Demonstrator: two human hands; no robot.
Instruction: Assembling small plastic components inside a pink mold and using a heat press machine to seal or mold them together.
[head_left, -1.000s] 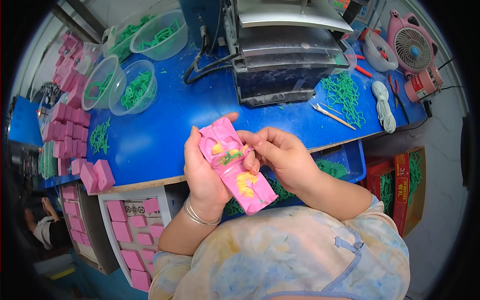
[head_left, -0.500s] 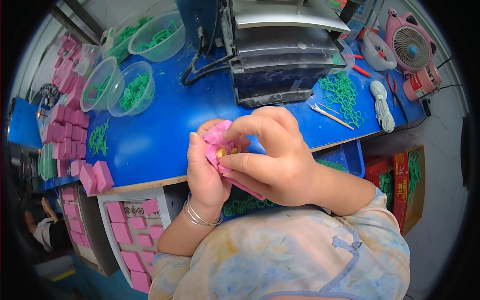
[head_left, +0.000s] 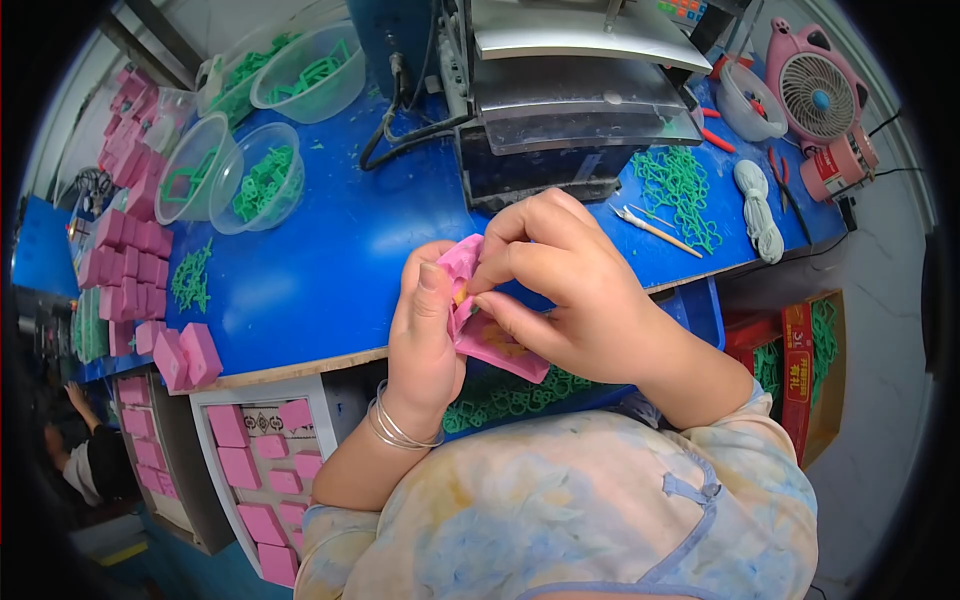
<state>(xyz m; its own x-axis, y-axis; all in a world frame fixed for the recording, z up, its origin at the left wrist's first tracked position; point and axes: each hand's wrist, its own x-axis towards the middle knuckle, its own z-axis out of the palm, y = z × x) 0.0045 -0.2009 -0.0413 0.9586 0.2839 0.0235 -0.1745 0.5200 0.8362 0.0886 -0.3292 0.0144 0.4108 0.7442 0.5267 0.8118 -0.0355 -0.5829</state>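
Note:
My left hand [head_left: 425, 325] is wrapped round a pink rubber mould [head_left: 508, 358] in front of the table edge, its thumb along the near side. The mould is bent and spread open, with yellowish patches on its inner face. At its opening my right hand [head_left: 585, 270] has thumb and index finger pinched together. A tiny dark green bit seems to show by those fingertips, but what they grip is too small to make out. The fingers hide much of the mould's inside.
A grey and black machine [head_left: 570, 110] stands behind my hands. Clear bowls [head_left: 258, 180] hold green wax pieces at left, beside stacked pink blocks [head_left: 130, 240]. To the right lie loose green pieces [head_left: 680, 190], a wooden-handled tool [head_left: 660, 232], a cord bundle [head_left: 758, 210] and a pink fan [head_left: 820, 95].
The mould has shifted slightly right and turned, its lower part now showing more of the inner face. My right fingers have gone from prying at the mould to a tighter pinch.

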